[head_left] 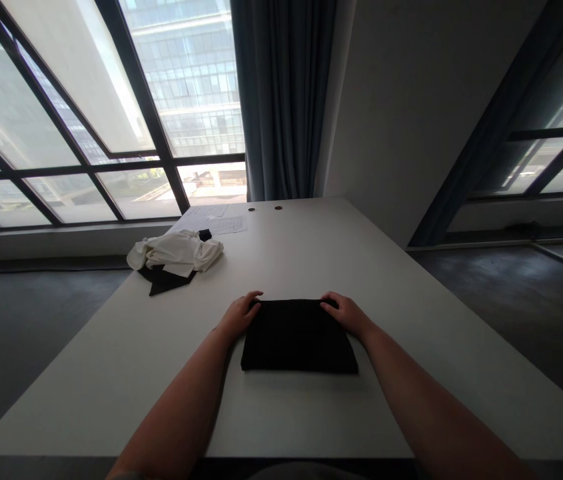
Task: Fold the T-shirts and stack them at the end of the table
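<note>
A folded black cloth point(300, 337) lies flat on the white table point(281, 407), close to the near side. At its far left corner is my left hand point(241, 315), with the thumb and fingers closed around the edge. My right hand point(347, 312) pinches the far right corner in the same way. The cloth's far edge runs straight between the two hands, and its near edge rests free on the tabletop.
A crumpled white cloth point(176, 251) lies on a black piece point(168, 281) at the table's far left. Behind it are papers point(228, 225). Two round table holes sit near the far edge, with a dark curtain point(286, 100) and windows beyond.
</note>
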